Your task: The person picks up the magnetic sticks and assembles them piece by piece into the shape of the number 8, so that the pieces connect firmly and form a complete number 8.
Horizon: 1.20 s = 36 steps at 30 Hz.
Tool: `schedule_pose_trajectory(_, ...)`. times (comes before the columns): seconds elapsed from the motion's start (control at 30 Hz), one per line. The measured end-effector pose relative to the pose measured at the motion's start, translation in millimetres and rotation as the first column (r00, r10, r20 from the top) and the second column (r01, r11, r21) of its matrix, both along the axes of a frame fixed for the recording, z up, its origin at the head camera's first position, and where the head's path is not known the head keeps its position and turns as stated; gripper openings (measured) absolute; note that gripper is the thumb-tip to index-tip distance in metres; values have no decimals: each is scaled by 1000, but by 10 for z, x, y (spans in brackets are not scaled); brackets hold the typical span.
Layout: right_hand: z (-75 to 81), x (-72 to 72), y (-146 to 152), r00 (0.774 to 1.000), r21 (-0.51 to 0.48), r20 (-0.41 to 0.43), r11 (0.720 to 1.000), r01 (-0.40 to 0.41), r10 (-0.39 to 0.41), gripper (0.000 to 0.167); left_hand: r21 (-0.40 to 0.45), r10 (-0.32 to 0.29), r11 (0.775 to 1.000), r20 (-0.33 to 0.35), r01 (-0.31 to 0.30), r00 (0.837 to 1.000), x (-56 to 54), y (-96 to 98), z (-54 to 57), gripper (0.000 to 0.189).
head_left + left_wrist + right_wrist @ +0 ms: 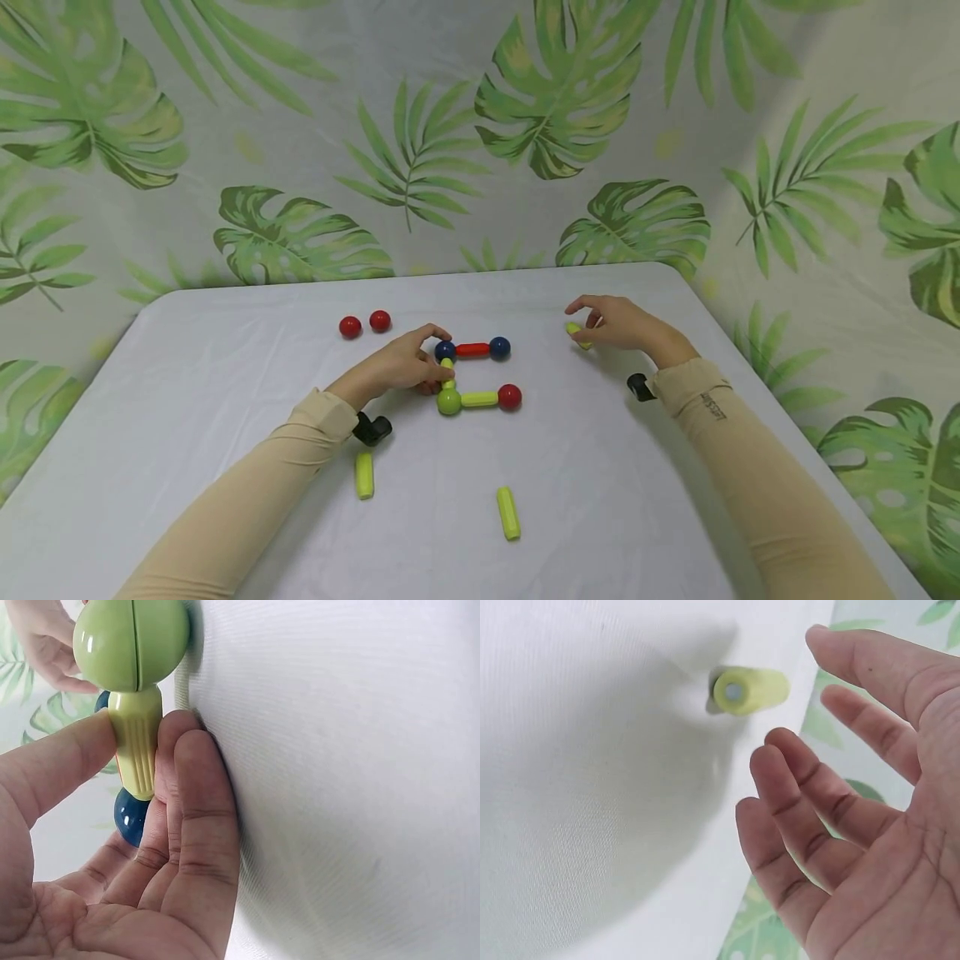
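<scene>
My left hand (pixel 401 364) pinches the upright yellow-green rod (pixel 135 742) of a C-shaped assembly, thumb on one side and fingers on the other. That rod joins a green ball (pixel 449 402) to a blue ball (pixel 446 350). From the blue ball a red rod (pixel 472 350) runs to a second blue ball (pixel 499 348); from the green one a yellow-green rod (pixel 480 399) runs to a red ball (pixel 509 397). At the right, my right hand (pixel 611 323) hovers over a loose yellow-green rod (pixel 754 691) on the table, fingers spread and apart from it.
Two loose red balls (pixel 350 327) lie behind my left hand. Nearer the front are a loose yellow-green rod (pixel 364 476) at left and another yellow-green rod (pixel 508 513) near the middle. A white cloth covers the table (pixel 630 517); leaf-patterned fabric (pixel 450 125) hangs behind it.
</scene>
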State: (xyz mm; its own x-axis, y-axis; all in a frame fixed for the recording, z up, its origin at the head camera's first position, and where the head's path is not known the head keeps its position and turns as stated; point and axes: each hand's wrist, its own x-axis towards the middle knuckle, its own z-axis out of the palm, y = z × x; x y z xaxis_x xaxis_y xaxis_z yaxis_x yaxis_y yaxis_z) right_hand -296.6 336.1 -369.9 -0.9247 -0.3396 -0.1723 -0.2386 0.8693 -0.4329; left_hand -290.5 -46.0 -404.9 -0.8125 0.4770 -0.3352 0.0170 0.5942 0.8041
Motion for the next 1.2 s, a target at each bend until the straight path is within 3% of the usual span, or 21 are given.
schedule_pose_trajectory(0.67, -142, -165, 76, 989, -12, 140, 999, 53, -51, 45, 7, -3, 1000, 7, 3, 1000, 9, 8, 15, 63)
schedule_pose_trajectory(1.2, -160, -149, 42, 988, -78, 142, 994, 77, -65, 42, 13, -8, 1000, 5, 7, 1000, 6, -1, 5, 63)
